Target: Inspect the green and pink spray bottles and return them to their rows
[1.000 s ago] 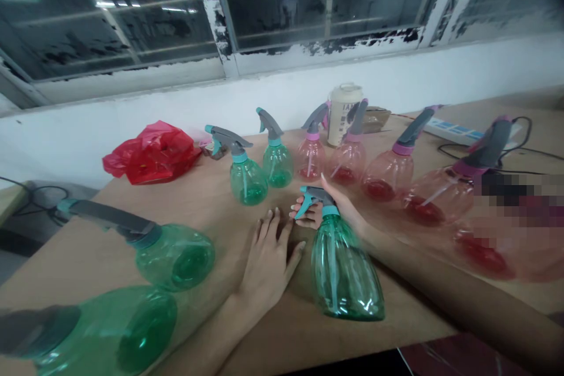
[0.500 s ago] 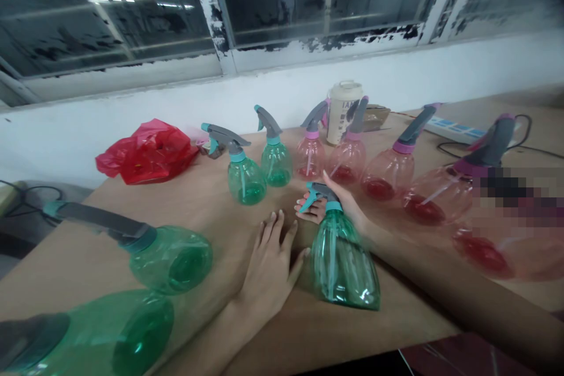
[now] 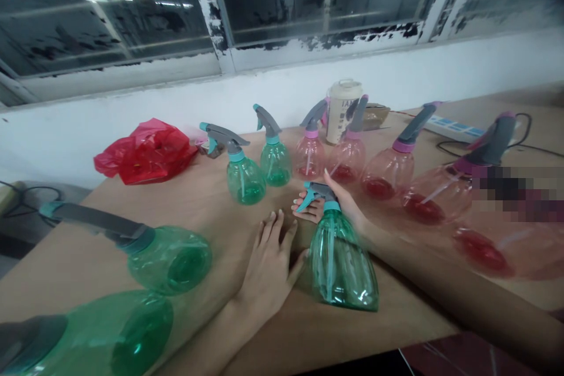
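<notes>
My left hand (image 3: 267, 270) lies flat on the table with its fingers stretched out, holding nothing. Right beside it, a green spray bottle (image 3: 341, 264) with a grey head and turquoise trigger leans at a tilt. My right hand (image 3: 350, 205) is closed around the bottle's head and neck from behind; part of the palm is hidden by it. Its thumb points up and the fingertips show past the trigger. Beyond my hands are two upright green spray bottles (image 3: 245, 179), and two larger-looking ones (image 3: 171, 258) are at the left.
Several pink spray bottles (image 3: 388, 170) curve along the right side. A paper cup (image 3: 343, 111) stands behind them near the wall. A red plastic bag (image 3: 147, 153) lies at the back left. A white power strip (image 3: 453, 129) with black cable is at the back right of the wooden table (image 3: 211, 329).
The green spray bottle in my right hand has shifted very slightly to the left. My left hand stays where it was.
</notes>
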A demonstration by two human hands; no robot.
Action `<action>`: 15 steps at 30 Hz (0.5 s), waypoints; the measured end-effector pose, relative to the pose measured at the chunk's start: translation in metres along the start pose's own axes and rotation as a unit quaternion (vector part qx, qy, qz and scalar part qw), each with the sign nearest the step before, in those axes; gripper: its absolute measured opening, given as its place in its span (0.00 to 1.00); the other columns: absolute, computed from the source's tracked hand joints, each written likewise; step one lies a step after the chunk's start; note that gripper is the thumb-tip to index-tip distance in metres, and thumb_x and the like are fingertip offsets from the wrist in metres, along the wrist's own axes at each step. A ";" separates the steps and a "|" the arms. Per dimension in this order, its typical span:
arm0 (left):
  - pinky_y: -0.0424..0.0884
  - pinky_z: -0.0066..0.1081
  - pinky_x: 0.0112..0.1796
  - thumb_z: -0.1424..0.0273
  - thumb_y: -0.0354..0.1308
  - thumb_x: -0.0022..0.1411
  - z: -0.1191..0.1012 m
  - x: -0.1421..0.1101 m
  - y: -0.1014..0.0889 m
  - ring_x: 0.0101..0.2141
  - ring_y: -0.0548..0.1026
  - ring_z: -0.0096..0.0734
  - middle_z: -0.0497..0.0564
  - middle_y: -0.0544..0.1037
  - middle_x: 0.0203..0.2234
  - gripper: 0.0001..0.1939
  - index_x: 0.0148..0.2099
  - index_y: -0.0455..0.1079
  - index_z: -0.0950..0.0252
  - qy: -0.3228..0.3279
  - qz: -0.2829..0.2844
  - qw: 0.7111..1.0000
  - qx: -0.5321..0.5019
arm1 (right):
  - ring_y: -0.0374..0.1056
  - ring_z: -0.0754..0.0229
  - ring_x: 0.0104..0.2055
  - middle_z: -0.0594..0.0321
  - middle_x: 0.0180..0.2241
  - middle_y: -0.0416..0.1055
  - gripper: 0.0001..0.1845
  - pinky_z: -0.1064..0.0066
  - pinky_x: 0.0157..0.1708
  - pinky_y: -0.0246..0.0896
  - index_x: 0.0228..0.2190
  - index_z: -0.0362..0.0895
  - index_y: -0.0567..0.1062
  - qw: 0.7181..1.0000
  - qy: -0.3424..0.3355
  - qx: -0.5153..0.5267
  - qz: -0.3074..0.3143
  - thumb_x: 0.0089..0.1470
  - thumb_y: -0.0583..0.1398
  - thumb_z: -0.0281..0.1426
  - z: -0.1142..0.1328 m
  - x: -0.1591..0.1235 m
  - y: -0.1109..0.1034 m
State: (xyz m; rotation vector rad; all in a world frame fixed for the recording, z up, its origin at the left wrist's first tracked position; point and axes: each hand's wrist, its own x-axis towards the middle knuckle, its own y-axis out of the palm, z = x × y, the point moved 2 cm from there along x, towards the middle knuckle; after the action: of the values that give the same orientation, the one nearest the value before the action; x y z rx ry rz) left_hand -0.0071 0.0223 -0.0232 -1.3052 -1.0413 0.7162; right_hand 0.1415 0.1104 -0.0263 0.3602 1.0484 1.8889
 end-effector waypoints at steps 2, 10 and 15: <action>0.57 0.53 0.55 0.60 0.44 0.66 0.000 0.000 0.000 0.60 0.55 0.54 0.66 0.59 0.60 0.27 0.60 0.59 0.72 -0.001 0.003 1.000 -0.004 | 0.72 0.56 0.38 0.54 0.33 0.74 0.27 0.61 0.45 0.66 0.31 0.40 0.74 1.000 0.000 0.004 0.007 0.54 0.53 0.52 0.000 0.000 0.001; 0.56 0.53 0.56 0.61 0.46 0.66 -0.001 0.000 -0.001 0.61 0.55 0.53 0.66 0.58 0.61 0.25 0.60 0.60 0.70 0.005 -0.009 1.000 -0.013 | 0.68 0.64 0.24 0.66 0.22 0.70 0.17 0.66 0.37 0.68 0.27 0.43 0.73 0.999 -0.030 -0.042 -0.017 0.53 0.59 0.44 -0.002 -0.009 0.004; 0.56 0.54 0.55 0.61 0.47 0.66 -0.004 0.000 -0.005 0.60 0.55 0.53 0.66 0.59 0.60 0.25 0.60 0.59 0.70 -0.002 -0.002 1.000 -0.009 | 0.70 0.61 0.28 0.62 0.25 0.73 0.19 0.66 0.37 0.66 0.28 0.43 0.74 0.988 -0.062 -0.122 0.067 0.54 0.56 0.46 0.002 -0.025 0.027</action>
State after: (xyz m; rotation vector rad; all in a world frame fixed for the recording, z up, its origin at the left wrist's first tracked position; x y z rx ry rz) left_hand -0.0039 0.0193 -0.0186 -1.3172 -1.0557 0.7075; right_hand 0.1405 0.0849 0.0002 0.4076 0.7159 2.0602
